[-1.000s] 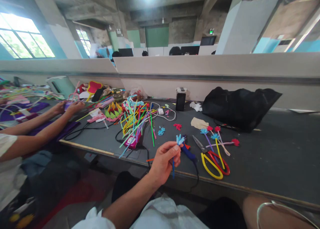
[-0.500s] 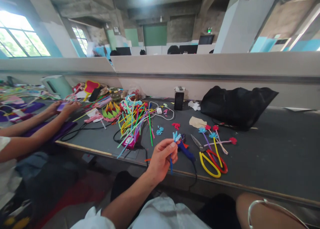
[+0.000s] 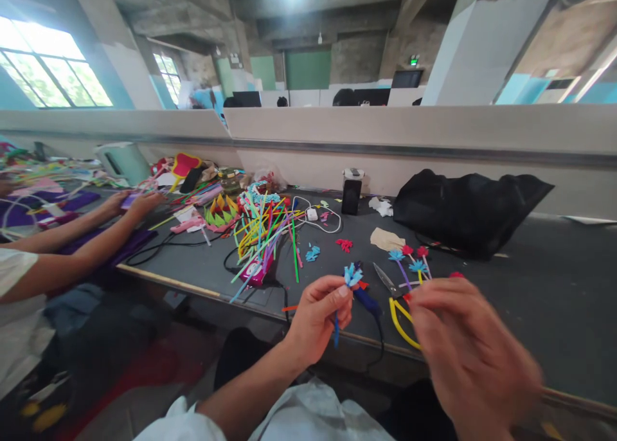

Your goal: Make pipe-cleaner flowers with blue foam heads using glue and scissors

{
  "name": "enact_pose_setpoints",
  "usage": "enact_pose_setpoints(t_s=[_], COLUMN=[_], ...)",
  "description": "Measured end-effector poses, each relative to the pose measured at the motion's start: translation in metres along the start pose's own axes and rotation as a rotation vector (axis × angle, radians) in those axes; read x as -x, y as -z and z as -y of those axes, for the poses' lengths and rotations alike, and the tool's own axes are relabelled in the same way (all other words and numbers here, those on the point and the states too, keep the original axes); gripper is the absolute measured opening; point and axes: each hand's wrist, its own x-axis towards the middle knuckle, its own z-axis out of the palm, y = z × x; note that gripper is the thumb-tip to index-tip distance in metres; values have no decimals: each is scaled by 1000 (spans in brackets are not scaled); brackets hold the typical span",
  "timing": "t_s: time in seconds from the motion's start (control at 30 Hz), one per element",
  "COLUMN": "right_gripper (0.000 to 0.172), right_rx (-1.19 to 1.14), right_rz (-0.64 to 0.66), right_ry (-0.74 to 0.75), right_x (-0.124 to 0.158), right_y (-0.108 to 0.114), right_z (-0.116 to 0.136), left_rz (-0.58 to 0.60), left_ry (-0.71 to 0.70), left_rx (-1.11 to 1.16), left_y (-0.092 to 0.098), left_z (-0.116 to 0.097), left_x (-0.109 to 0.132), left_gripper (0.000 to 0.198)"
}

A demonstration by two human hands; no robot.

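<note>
In the head view, my left hand (image 3: 318, 315) pinches a pipe-cleaner flower (image 3: 353, 275) with light blue petals upright, its darker blue stem hanging below the fingers. My right hand (image 3: 470, 348) is raised at the right, slightly blurred, its fingers bent together in a pinch; whatever is between them is hidden. Behind it lie scissors (image 3: 400, 324) with a yellow and a red handle, partly covered by that hand. Several red and blue pipe-cleaner flowers (image 3: 417, 267) rest just beyond. A dark blue tool (image 3: 369, 302) with a cord lies right beside my left hand.
Loose pipe cleaners (image 3: 265, 229) are heaped left of centre, near blue pieces (image 3: 312, 253) and red pieces (image 3: 344, 244). A phone (image 3: 351, 197) stands at the back; a black bag (image 3: 463, 209) lies to the right. At the left, another person's hands (image 3: 139, 203) are at work.
My right hand has come up into view from the lower right, over the scissors. My left hand still holds the blue flower. The view has shifted slightly.
</note>
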Motion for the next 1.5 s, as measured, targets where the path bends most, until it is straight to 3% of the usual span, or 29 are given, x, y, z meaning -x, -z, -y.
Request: enact_pose_setpoints(t_s=[0.17,0.47,0.73,0.9,1.1,1.23,1.37,1.5], right_gripper=[8,17,23,14,14,16,13,10], right_rx=[10,59,55,56,-173,-297,-355,-373], right_rz=[110,40,65,58,120,214,334,327], right_ry=[-2,94,104,143,-110,-233,-215,-124], right_x=[4,8,4,6,4,-4,-9,-8], right_y=[-9,-17,-16,-15,-4,1,-1,-3], right_z=[-5,-13,-14,-15,-18,-24,-24,-22], left_rz=[-32,-100,-25,27,128,170,159,202], left_ry=[10,76,25,-19,-80,-27,84,169], left_rx=[-37,-89,-170,-258,-318,-301,-157,-93], left_y=[-1,-3,1,-1,1,4,4,1], left_z=[4,7,7,5,1,2,4,3], left_x=[1,-2,-2,-1,0,2,4,6], left_gripper=[20,22,17,17,13,14,21,23])
